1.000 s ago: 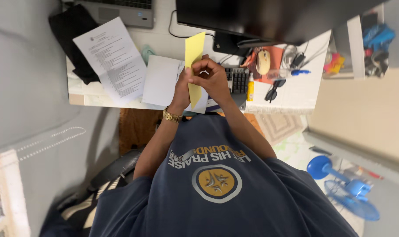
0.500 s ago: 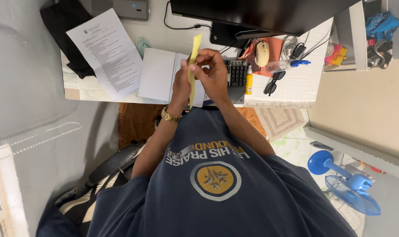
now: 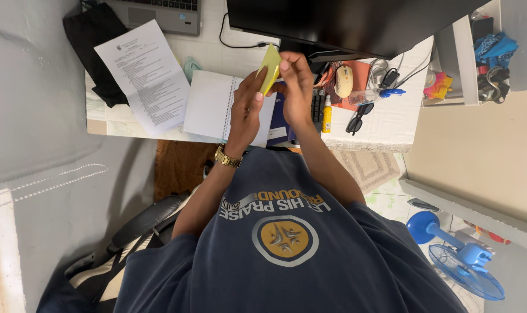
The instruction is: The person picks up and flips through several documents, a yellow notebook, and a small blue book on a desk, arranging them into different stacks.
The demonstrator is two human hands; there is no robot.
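A small folded yellow paper is pinched between both my hands above the desk, in front of the dark monitor. My left hand, with a gold watch on the wrist, grips the paper's lower edge with thumb and fingers. The fingertips of my right hand press on the paper's right side. Under the hands lie an open white spiral notebook and a dark blue book.
A printed sheet, black cloth and laptop lie left on the white desk. A keyboard, yellow tube, mouse and sunglasses are right. A blue fan stands on the floor.
The yellow paper, a long upright strip a second ago, is now folded small. Both hands have lifted it farther from my body, toward the monitor.
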